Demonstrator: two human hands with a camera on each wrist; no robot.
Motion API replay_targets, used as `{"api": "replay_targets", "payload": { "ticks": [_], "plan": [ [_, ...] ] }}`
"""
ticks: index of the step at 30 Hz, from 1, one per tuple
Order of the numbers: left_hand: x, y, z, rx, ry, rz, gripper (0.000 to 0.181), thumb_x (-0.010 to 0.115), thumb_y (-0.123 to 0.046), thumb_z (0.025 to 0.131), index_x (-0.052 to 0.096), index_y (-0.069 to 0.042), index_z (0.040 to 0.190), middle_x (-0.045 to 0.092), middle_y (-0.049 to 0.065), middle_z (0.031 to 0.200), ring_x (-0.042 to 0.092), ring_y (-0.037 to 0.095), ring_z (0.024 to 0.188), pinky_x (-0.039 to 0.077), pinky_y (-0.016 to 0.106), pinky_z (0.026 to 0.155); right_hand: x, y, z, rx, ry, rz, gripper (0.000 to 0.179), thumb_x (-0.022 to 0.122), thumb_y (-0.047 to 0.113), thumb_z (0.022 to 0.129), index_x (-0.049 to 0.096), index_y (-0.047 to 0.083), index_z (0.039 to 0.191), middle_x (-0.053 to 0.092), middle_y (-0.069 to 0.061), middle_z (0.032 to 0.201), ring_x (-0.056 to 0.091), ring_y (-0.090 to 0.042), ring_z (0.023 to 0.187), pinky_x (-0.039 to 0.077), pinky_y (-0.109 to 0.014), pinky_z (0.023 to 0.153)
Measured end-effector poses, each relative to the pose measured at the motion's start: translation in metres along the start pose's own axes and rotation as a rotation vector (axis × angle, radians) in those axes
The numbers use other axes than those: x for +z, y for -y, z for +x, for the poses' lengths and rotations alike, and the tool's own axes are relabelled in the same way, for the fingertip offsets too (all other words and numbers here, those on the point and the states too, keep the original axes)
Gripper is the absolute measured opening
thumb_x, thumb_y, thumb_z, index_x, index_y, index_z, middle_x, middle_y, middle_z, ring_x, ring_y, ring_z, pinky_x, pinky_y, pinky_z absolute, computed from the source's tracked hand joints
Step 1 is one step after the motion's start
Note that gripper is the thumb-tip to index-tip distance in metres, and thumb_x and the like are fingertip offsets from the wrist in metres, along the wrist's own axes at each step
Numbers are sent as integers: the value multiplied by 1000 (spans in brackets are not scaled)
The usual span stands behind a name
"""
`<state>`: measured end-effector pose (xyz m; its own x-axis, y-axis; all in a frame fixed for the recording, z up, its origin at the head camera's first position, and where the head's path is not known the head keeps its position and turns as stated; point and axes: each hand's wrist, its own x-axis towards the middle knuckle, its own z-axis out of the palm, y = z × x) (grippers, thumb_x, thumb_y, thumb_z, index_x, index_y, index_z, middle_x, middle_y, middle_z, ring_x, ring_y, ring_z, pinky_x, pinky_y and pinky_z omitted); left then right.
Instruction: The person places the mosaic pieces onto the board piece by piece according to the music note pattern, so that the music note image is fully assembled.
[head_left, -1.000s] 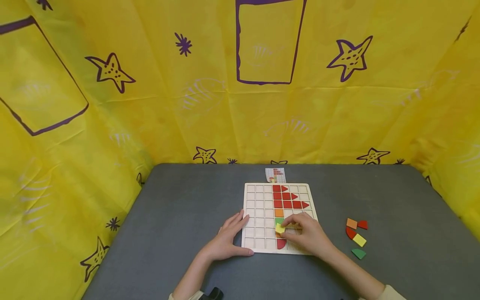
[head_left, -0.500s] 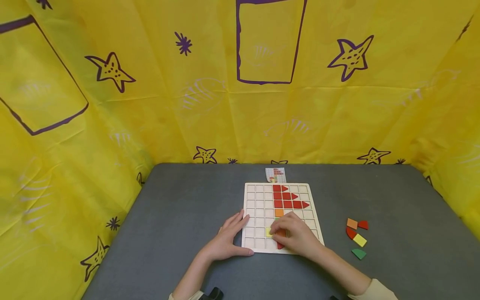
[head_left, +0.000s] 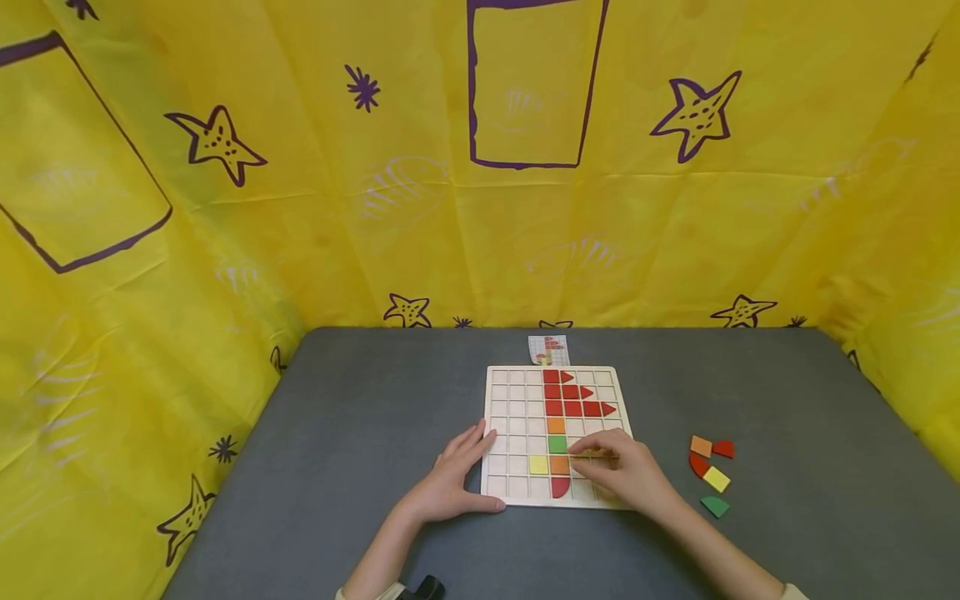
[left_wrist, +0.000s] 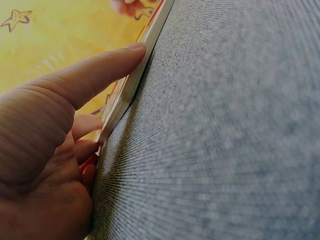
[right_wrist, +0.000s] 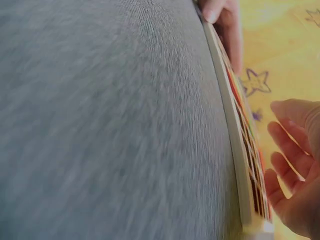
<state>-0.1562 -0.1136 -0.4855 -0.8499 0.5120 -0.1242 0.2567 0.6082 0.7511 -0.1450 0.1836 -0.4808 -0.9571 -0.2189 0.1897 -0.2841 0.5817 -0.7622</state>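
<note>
A pale wooden grid board [head_left: 517, 425] lies on the grey table. My left hand [head_left: 446, 487] rests at its near left corner, thumb [left_wrist: 107, 70] along the near edge, other fingers at the left edge. My right hand [head_left: 622, 471] hovers over the board's right part, thumb and forefinger apart with nothing visible between them. Left of those fingertips, an orange square [head_left: 558, 465] sits in a cell, with a yellow square [head_left: 538, 465] beside it. A green square [head_left: 557, 444] lies above the orange one and a red rounded piece [head_left: 560, 487] below it.
Red pieces [head_left: 564, 408] form three pointed rows on the board's upper half. A small pattern card [head_left: 549, 350] lies behind it. Loose to the right are an orange square [head_left: 701, 446], a yellow square [head_left: 716, 479], a green piece [head_left: 715, 506] and red pieces [head_left: 723, 450].
My right hand carried the yellow square left and set it in the cell beside the orange square, then let go and drew back right. My left hand stayed at the board's corner.
</note>
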Motion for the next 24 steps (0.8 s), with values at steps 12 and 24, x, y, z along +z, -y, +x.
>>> {"api": "replay_targets", "payload": {
  "ticks": [12, 24],
  "plan": [
    [0, 2, 1, 10, -7, 2, 98, 79, -45, 73, 27, -16, 151, 11, 4, 161, 9, 30, 146, 15, 63, 107, -59, -34, -39, 68, -112, -204, 20, 79, 29, 77, 70, 31, 95, 65, 14, 92, 54, -2, 83, 43, -20, 71],
    [0, 1, 0, 8, -5, 3, 98, 78, -46, 73, 27, -17, 151, 11, 3, 161, 9, 30, 146, 15, 64, 107, -114, -64, -75, 253, -138, -367, 23, 76, 37, 79, 71, 24, 97, 71, -2, 98, 51, -7, 84, 39, -37, 70]
  ]
}}
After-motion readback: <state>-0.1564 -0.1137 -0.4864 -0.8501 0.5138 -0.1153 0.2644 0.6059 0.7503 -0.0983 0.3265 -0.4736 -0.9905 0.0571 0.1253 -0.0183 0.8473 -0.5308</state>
